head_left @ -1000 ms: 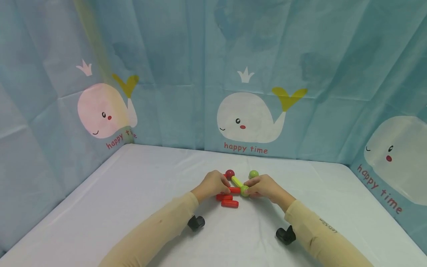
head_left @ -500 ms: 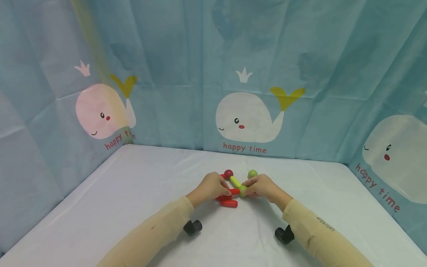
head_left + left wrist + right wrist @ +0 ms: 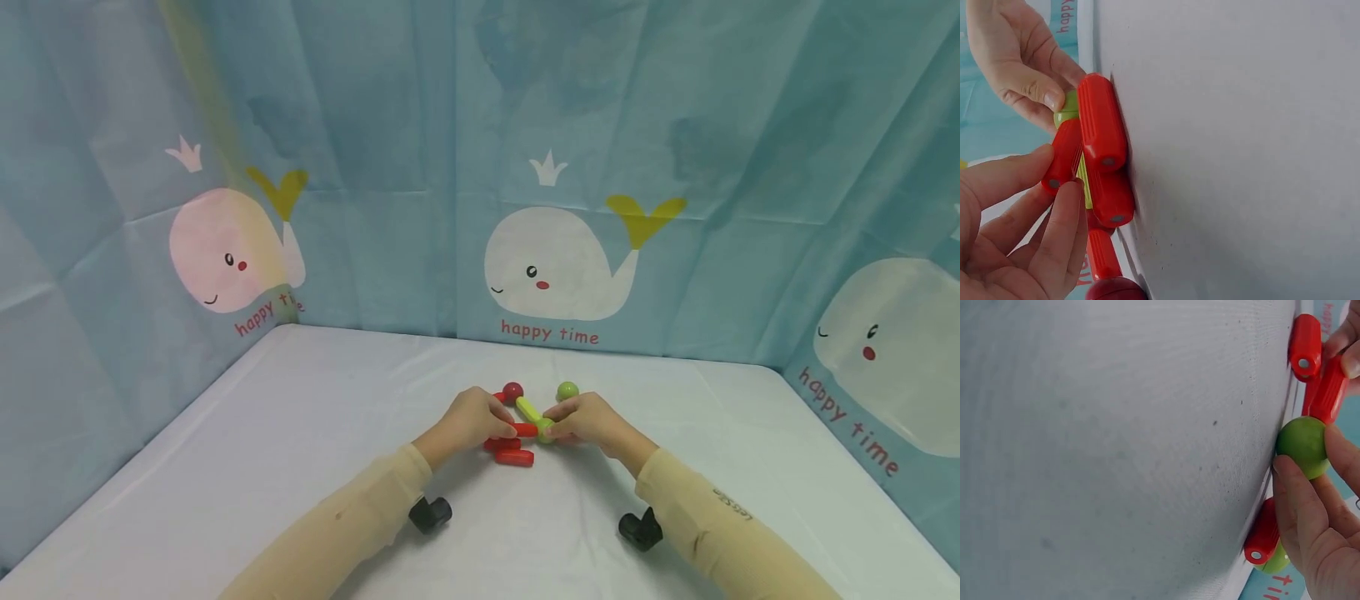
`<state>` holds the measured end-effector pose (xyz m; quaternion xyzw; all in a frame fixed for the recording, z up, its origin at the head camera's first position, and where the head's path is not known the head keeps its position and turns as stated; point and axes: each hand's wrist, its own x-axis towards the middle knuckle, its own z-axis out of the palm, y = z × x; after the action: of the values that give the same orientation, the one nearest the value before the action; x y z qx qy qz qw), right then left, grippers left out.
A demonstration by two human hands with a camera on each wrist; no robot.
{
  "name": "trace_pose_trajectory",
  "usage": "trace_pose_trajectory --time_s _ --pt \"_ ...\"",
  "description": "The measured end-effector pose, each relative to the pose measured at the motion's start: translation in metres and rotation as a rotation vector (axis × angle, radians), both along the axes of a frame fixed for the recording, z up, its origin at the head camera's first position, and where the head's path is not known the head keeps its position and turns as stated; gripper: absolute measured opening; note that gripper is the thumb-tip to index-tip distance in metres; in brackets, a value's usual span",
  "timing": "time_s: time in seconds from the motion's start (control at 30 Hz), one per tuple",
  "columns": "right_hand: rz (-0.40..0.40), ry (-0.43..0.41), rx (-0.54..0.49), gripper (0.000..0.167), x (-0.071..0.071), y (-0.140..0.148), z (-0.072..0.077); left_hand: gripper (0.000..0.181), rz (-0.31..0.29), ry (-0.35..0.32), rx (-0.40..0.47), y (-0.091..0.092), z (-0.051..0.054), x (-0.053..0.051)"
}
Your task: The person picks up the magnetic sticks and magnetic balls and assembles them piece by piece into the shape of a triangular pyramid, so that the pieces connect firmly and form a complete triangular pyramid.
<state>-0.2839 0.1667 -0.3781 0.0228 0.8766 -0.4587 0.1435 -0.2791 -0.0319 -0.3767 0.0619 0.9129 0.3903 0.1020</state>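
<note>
My left hand [image 3: 474, 419] pinches a ridged red rod [image 3: 1063, 153] with a grey round spot on its end. In my right hand [image 3: 592, 423] a green ball [image 3: 1302, 445] is held between thumb and fingers. The red rod's far end touches this ball, as both wrist views show. A yellow-green rod [image 3: 528, 409] runs from the same ball toward a dark red ball [image 3: 513, 392]. Close by the left fingers lie two more red rods, a nearer one [image 3: 514, 457] and another [image 3: 504, 445] just behind it.
Behind the right hand sits a second green ball [image 3: 567, 391], with a red rod [image 3: 1263, 531] beside it in the right wrist view. Another red rod [image 3: 1104, 253] meets the dark red ball. A white-covered table [image 3: 360, 375] backs onto a blue whale-print curtain [image 3: 390, 167].
The left hand and its red rod shift slightly near the green ball. Half a second ago the rod was tilted more; now it lies straighter. The right hand keeps its grip on the ball.
</note>
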Motion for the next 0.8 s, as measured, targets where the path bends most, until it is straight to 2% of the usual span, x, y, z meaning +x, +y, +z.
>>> trace_pose_trajectory --time_s 0.37,0.57,0.67,0.8 --pt "-0.006 -0.001 -0.011 0.029 0.0 -0.001 0.0 0.012 -0.009 -0.009 0.002 -0.003 -0.002 -0.01" --pt "-0.014 0.005 -0.011 0.029 0.001 0.0 -0.001 0.014 -0.012 -0.01 0.016 -0.004 -0.003 -0.011" --pt "-0.022 0.0 -0.018 0.029 0.001 -0.001 -0.001 0.018 0.024 -0.011 0.059 -0.009 0.0 -0.012" --pt "-0.033 -0.005 -0.023 0.028 0.001 -0.002 -0.001 0.026 0.143 0.058 0.133 -0.025 0.003 -0.021"
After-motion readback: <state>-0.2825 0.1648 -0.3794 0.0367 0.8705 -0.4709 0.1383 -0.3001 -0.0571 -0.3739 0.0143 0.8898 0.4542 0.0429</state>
